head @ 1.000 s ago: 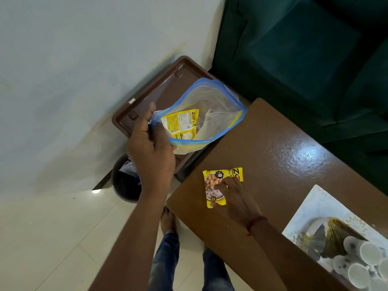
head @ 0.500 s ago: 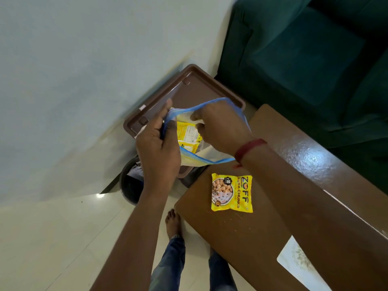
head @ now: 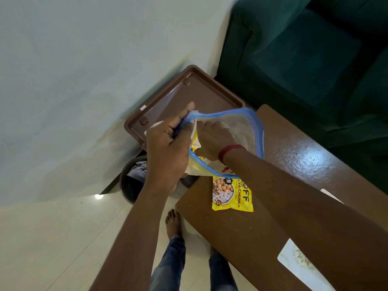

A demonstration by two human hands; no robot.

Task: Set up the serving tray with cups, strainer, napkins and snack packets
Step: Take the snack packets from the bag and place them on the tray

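My left hand [head: 168, 148] pinches the blue rim of a clear zip bag [head: 243, 127] and holds it open above the table's left end. My right hand [head: 212, 139] is pushed down inside the bag among yellow snack packets [head: 195, 141]; its fingers are hidden, so whether they grip a packet is unclear. A yellow soya chunks packet [head: 231, 194] lies flat on the brown table [head: 294, 164], just below the bag. A corner of the white patterned serving tray [head: 300, 263] shows at the lower right; my right forearm hides the rest.
A brown plastic stool top [head: 201, 91] stands against the wall behind the bag. A dark bin [head: 132, 181] sits on the floor under it. A green sofa [head: 315, 59] fills the upper right. My bare foot [head: 173, 223] stands by the table's edge.
My right hand left the yellow packet on the table, rose to the bag and has gone deeper into it. The view has shifted, so the cups on the tray are out of sight.
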